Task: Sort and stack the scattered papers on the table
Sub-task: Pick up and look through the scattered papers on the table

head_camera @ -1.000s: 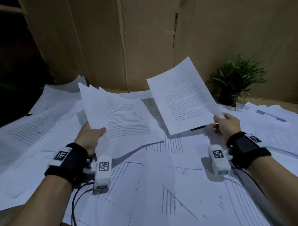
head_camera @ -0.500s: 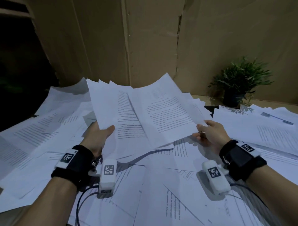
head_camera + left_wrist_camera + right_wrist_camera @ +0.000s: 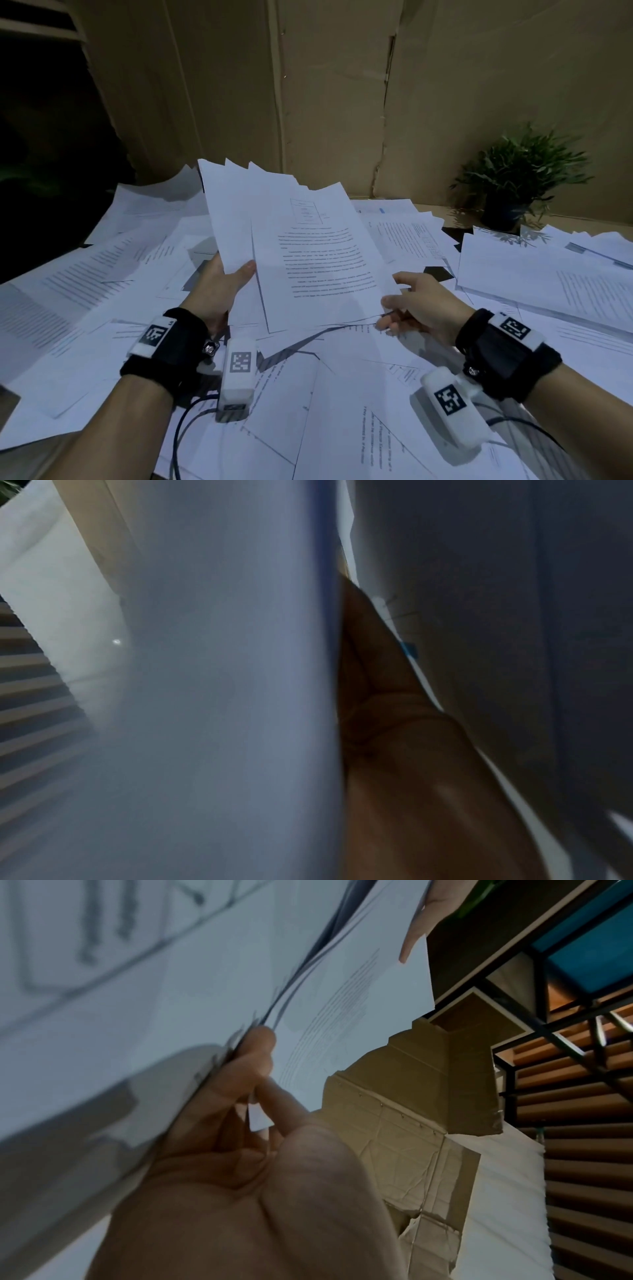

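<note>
Fingers of both hands pinch one sheaf point(image 3: 308, 246) above the table point(image 3: 342, 428) (strewn with sheets): left hand point(image 3: 219, 287) at its left edge, right hand point(image 3: 421, 305) at its lower right corner.

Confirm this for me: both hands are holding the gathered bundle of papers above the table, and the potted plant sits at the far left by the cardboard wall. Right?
Not quite. The potted plant sits at the far right by the cardboard wall, as the head view shows. The rest holds: the left hand and right hand both hold the bundle of papers above the table.
</note>
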Demonstrator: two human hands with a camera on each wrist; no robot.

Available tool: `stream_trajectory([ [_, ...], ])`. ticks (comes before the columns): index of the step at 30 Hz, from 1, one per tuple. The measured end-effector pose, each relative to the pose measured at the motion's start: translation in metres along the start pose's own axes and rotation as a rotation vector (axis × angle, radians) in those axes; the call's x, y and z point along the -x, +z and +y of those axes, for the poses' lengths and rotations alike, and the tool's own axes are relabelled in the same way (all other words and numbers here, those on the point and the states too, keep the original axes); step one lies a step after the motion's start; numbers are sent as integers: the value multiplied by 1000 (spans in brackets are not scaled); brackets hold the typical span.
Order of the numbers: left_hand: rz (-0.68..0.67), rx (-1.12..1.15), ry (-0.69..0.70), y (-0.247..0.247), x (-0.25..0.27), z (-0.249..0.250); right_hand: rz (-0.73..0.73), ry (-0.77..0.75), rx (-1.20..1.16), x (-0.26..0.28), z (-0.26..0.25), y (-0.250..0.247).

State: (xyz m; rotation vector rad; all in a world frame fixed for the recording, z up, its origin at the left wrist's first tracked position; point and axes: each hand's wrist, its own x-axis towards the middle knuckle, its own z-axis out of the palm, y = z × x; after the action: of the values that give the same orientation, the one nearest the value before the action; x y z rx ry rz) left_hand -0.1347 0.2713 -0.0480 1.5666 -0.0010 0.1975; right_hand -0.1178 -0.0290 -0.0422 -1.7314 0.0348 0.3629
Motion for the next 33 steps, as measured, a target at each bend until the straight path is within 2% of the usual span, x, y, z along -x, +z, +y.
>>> stream_trajectory([
  [4,-28,-28,-24,2,0,2,-17,-74,101,3,-3,3],
  [7,-51,-40,-61,-1,0,-1,-70,-104,263,5,-8,4],
  [9,-2,-63,-59,-2,-1,-3,-110,-84,326,4,-11,3],
  [12,167,10,-40,-7,-6,-7,-69,40,139,-5,-16,-4],
  [16,388,76,-80,-16,-12,-9,189,190,-225,-27,-20,-25],
  [19,463,68,-119,-22,-16,-15,288,194,-260,-43,-27,-36],
  [21,514,30,-138,-25,-20,-17,304,188,-114,-54,-35,-37],
  [23,549,42,-189,-26,-22,-18,268,165,238,-62,-42,-36],
  [25,549,99,-237,-25,-22,-19,155,120,640,-67,-47,-34],
  [27,534,123,-244,-24,-22,-18,70,125,898,-66,-53,-32],
  [29,534,124,-249,-23,-21,-17,47,136,1005,-64,-56,-31],
  [33,510,147,-254,-26,-22,-19,10,82,1073,-68,-53,-32],
])
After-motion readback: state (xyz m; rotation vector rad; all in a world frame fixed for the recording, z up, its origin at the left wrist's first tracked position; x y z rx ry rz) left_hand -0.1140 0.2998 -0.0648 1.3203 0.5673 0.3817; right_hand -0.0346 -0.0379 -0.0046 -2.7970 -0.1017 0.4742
